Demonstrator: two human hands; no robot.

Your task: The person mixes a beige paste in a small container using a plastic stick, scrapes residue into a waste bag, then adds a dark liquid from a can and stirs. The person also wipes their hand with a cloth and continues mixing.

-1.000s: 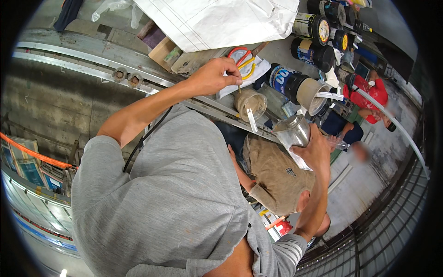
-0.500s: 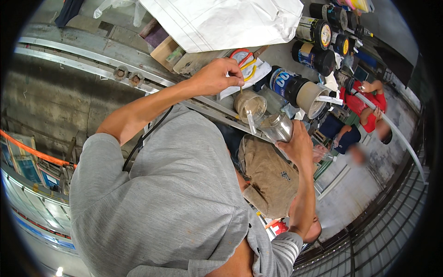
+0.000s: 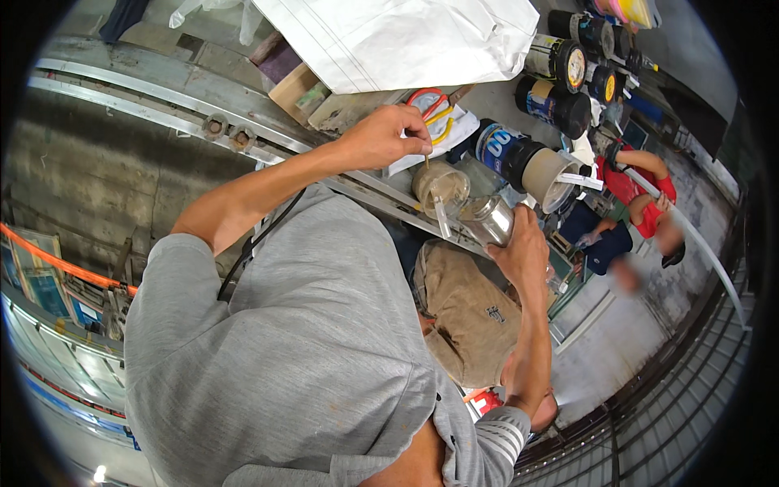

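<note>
My left hand (image 3: 388, 138) is closed, its fingertips pinching a thin brownish stick (image 3: 427, 161). The stick points down at a clear plastic cup (image 3: 430, 180) with beige residue on its walls; whether its tip touches the contents is hard to see. A flat white strip (image 3: 440, 213) leans out over the cup's near side. Wrapped round a shiny silver metal can (image 3: 488, 221), my right hand (image 3: 523, 250) holds it tilted just to the right of the cup. The can's narrower end faces the cup.
Red-handled scissors (image 3: 430, 104) and a yellow-handled tool (image 3: 445, 130) lie on a white cloth beyond the cup. Right of them are a blue-labelled tub (image 3: 499, 144) and several dark jars. A person in brown (image 3: 466, 316) is close by; two others are farther right.
The silver can has turned slightly in my right hand. My left hand stays nearly in place with the stick. The person in brown and the two farther people have shifted slightly.
</note>
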